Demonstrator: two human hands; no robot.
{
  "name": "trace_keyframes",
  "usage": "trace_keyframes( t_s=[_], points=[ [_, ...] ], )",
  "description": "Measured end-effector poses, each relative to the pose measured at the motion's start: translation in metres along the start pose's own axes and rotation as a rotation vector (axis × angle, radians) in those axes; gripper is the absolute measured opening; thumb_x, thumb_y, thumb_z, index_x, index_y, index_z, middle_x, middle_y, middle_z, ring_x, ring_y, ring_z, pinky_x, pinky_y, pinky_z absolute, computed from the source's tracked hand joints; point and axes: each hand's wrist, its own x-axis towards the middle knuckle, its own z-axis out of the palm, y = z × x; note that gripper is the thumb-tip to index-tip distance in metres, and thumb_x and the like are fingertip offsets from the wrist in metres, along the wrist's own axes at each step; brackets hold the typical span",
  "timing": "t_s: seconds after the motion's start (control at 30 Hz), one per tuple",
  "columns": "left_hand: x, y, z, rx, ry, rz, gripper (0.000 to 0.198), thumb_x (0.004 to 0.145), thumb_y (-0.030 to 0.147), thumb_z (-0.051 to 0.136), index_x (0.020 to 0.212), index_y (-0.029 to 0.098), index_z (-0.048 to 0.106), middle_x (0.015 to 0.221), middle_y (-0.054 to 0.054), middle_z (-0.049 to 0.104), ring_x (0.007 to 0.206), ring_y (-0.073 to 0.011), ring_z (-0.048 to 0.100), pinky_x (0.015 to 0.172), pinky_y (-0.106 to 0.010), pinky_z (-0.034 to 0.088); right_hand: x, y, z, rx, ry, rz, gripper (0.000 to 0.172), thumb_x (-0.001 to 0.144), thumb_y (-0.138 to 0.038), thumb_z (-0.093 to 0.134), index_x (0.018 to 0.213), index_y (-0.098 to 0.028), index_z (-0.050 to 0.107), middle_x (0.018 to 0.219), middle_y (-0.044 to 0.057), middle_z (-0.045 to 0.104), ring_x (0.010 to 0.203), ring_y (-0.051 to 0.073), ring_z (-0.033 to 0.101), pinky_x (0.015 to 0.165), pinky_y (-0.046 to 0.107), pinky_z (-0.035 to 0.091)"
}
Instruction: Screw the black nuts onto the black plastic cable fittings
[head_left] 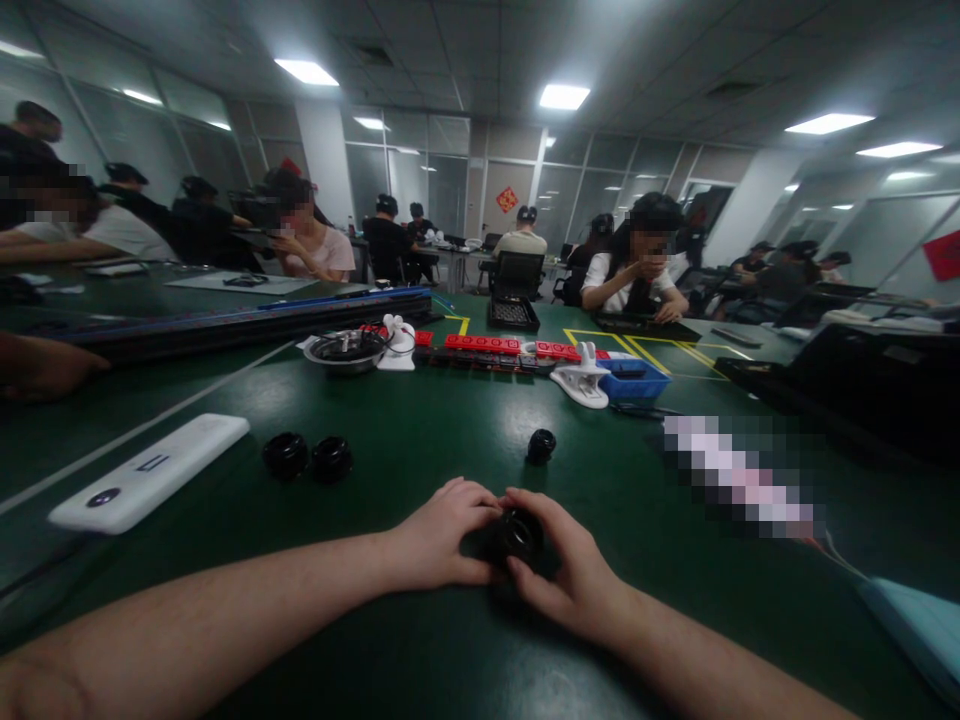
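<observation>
Close to the front of the green table, both my hands close around a glossy black lens-like cylinder (520, 535) with a round opening in its face. My left hand (454, 530) grips its left side, with part of the fingers behind it. Thumb and fingers of my right hand (568, 560) curve around the right side. A smaller black lens-like piece (541, 446) stands alone just beyond my hands. To the left, two more black round pieces, one (285, 455) and another (332, 458), sit side by side.
A white power bank-like device (154, 472) lies at left. Farther back are a metal bowl (345, 350), white clip stands (585, 380), red blocks (482, 344) and a blue bin (636, 378). A teal object (919, 630) is at right. Other people sit around.
</observation>
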Motion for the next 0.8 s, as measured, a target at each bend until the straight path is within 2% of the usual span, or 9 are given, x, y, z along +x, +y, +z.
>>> trace_keyframes(
  t_s=[0.13, 0.23, 0.3, 0.43, 0.6, 0.8],
  points=[
    [-0.0004, -0.0023, 0.0018, -0.007, -0.003, -0.003, 0.044, 0.068, 0.038, 0.068, 0.106, 0.021, 0.056, 0.113, -0.006, 0.053, 0.105, -0.0248, 0.046, 0.099, -0.044, 0.026, 0.0014, -0.0022, -0.0012, 0.000, -0.080, 0.001, 0.059, 0.076, -0.016, 0.050, 0.130, -0.020, 0.026, 0.123, 0.012, 0.047, 0.111, 0.023, 0.048, 0.092, 0.039, 0.043],
    [-0.0009, -0.0046, 0.0027, -0.016, -0.017, -0.023, 0.046, 0.068, 0.044, 0.067, 0.107, 0.020, 0.056, 0.116, -0.008, 0.051, 0.109, -0.0261, 0.044, 0.101, -0.047, 0.022, 0.0036, -0.0041, -0.0014, -0.007, -0.159, 0.034, 0.068, 0.074, -0.020, 0.057, 0.133, -0.017, 0.021, 0.129, 0.014, 0.041, 0.116, 0.025, 0.043, 0.094, 0.041, 0.040],
    [-0.0011, -0.0056, 0.0032, -0.021, -0.028, -0.034, 0.049, 0.068, 0.046, 0.066, 0.109, 0.021, 0.055, 0.117, -0.008, 0.050, 0.111, -0.0269, 0.043, 0.101, -0.049, 0.020, 0.0046, -0.0044, -0.0013, -0.020, -0.158, 0.055, 0.073, 0.072, -0.025, 0.062, 0.132, -0.016, 0.022, 0.129, 0.015, 0.041, 0.115, 0.026, 0.043, 0.094, 0.043, 0.039],
    [-0.0010, -0.0055, 0.0035, -0.038, -0.029, -0.023, 0.051, 0.068, 0.043, 0.068, 0.113, 0.023, 0.053, 0.116, -0.006, 0.052, 0.110, -0.0262, 0.043, 0.101, -0.048, 0.020, 0.0055, -0.0034, -0.0008, -0.032, -0.119, 0.088, 0.067, 0.070, -0.029, 0.066, 0.126, -0.017, 0.031, 0.120, 0.013, 0.047, 0.107, 0.026, 0.049, 0.089, 0.042, 0.042],
    [-0.0004, -0.0034, 0.0023, -0.028, -0.034, -0.022, 0.046, 0.070, 0.039, 0.066, 0.111, 0.023, 0.054, 0.115, -0.007, 0.052, 0.108, -0.0256, 0.044, 0.101, -0.047, 0.021, 0.0057, -0.0033, -0.0004, -0.021, -0.112, 0.110, 0.056, 0.072, -0.020, 0.061, 0.122, -0.020, 0.036, 0.114, 0.010, 0.050, 0.102, 0.023, 0.050, 0.087, 0.039, 0.043],
    [0.0001, -0.0019, 0.0008, -0.014, -0.020, 0.004, 0.039, 0.069, 0.035, 0.067, 0.104, 0.021, 0.056, 0.109, -0.006, 0.053, 0.104, -0.0244, 0.045, 0.097, -0.042, 0.028, 0.0050, -0.0042, -0.0008, 0.025, -0.096, 0.031, 0.054, 0.071, -0.013, 0.055, 0.122, -0.020, 0.036, 0.111, 0.009, 0.052, 0.099, 0.021, 0.052, 0.085, 0.036, 0.045]
  ],
)
